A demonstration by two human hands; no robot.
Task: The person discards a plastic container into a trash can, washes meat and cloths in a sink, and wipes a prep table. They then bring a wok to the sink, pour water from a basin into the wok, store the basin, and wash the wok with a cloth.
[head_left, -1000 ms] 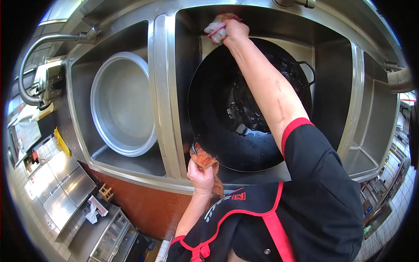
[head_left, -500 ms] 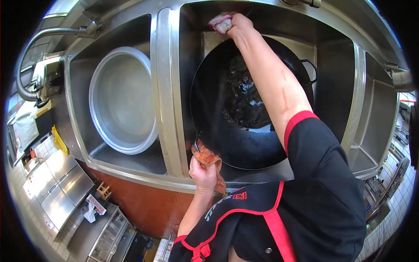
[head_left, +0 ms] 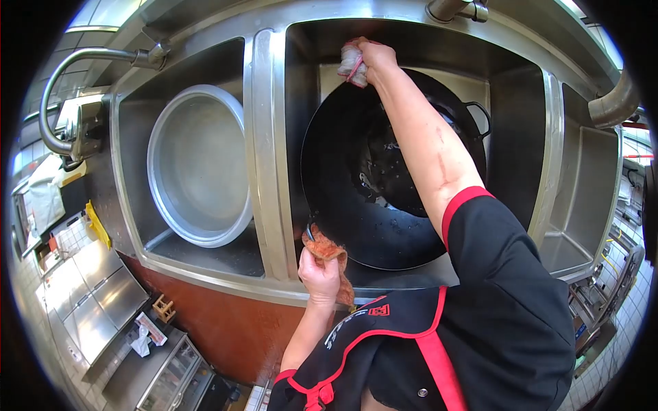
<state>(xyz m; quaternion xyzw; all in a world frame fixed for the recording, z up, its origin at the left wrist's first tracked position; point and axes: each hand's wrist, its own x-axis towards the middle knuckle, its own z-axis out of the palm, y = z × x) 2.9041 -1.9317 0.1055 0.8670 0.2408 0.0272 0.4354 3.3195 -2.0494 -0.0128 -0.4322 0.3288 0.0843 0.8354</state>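
A large black wok rests in the middle sink basin, with dark, glinting liquid inside. My left hand is closed around a reddish-brown cloth, which is wrapped about the wok's near-left loop handle. At the far rim, my right hand grips a bunched white cloth with red edging. My right forearm reaches across the wok and hides part of its inside. On the wok's right side, another loop handle is untouched.
In the left basin stands a wide, pale metal pot. A steel divider separates the two basins. Faucets reach in from the left and the back. A third basin lies to the right.
My right hand and the white cloth have come slightly closer to me at the wok's far edge. The liquid's surface has shifted. My left hand keeps its hold on the reddish cloth.
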